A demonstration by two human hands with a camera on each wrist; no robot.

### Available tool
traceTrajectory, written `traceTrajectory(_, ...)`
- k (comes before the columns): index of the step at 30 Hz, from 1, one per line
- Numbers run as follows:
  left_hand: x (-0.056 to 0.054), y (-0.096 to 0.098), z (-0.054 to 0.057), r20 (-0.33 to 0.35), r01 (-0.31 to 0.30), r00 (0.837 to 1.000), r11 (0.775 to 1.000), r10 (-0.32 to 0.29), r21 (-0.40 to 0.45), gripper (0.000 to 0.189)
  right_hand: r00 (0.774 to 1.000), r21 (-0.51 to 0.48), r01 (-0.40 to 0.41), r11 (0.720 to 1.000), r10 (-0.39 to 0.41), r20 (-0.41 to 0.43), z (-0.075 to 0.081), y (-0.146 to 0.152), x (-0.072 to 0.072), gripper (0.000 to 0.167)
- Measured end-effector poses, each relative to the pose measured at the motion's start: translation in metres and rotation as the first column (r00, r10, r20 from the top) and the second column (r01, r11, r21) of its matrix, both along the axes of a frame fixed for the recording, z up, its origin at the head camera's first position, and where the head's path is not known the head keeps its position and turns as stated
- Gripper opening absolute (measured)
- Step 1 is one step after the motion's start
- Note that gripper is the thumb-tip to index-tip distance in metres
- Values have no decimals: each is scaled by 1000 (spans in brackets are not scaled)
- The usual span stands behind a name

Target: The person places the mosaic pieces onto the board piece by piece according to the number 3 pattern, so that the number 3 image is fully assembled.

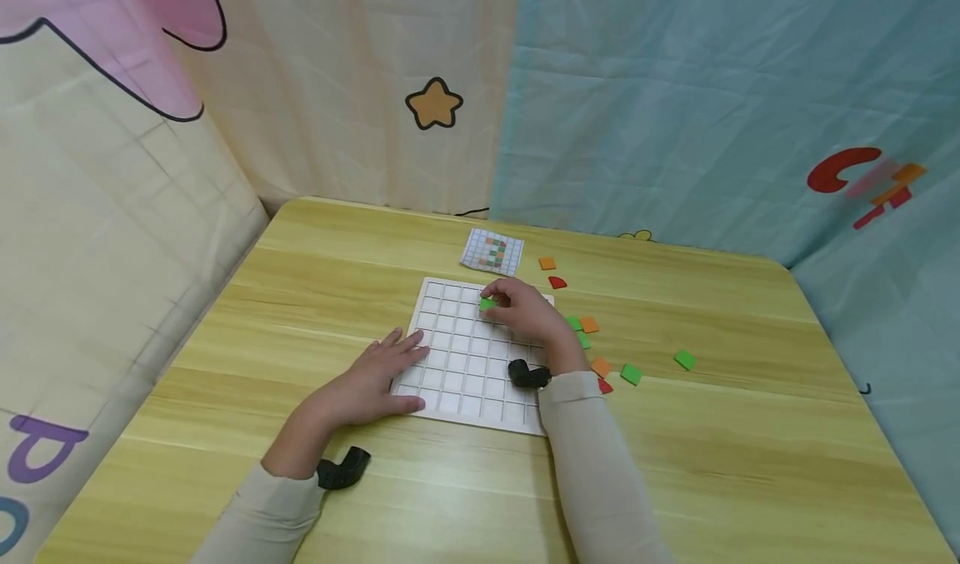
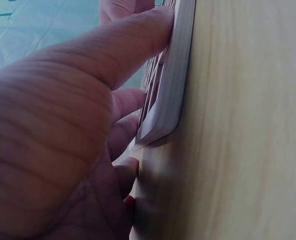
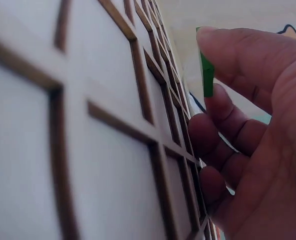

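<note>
Tabletop [image 1: 750,464] pale yellow, wood-grained, far corners rounded. White grid board [image 1: 453,360] lies flat near middle; card [image 1: 492,252] with coloured pattern lies just beyond. Orange squares [image 1: 547,263], green squares [image 1: 631,374], red pieces [image 1: 557,282] lie scattered beyond and right of board.

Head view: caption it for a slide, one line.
The right hand pinches a green tile over a white grid board while the left hand rests on its edge.
</note>
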State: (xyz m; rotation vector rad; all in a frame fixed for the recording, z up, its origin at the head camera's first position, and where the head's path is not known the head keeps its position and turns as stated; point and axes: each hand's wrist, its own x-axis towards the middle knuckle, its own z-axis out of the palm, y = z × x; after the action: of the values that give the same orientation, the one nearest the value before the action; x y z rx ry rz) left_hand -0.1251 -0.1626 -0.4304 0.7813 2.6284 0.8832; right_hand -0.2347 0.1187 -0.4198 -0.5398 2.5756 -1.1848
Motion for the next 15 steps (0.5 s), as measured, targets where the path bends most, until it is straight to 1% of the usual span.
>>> traceTrajectory(5,0,-1,-1,3,0,1000,1000,0,1,77,1000,20,1,1000,-1,-4,-2,-4,-1,19)
traceTrajectory(15,-1,-2,-1,3,2,1000,1000,-3,9,77,1000,42,10,999,-11,20,-3,-7,-2,16)
